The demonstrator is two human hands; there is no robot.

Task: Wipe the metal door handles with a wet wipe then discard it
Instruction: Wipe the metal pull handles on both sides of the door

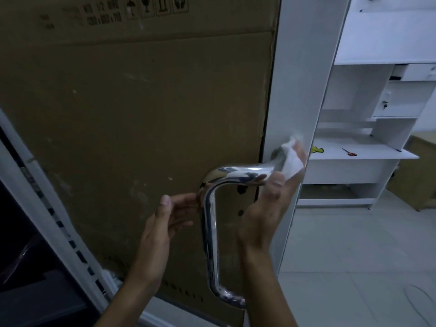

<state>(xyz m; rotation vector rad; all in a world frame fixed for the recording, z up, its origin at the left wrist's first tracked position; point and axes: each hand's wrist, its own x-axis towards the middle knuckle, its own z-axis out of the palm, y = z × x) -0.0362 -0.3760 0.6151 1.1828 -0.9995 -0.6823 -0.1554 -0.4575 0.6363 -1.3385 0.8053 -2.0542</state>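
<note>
Wet wipe under right hand

A large brown cardboard box, printed with handling symbols along its top edge, stands behind and left of the fingers. Beyond the fingertips to the right, white shelving rises over a white desk, where orange-handled scissors and a yellow object lie apart. Pale floor tiles spread below.
</note>
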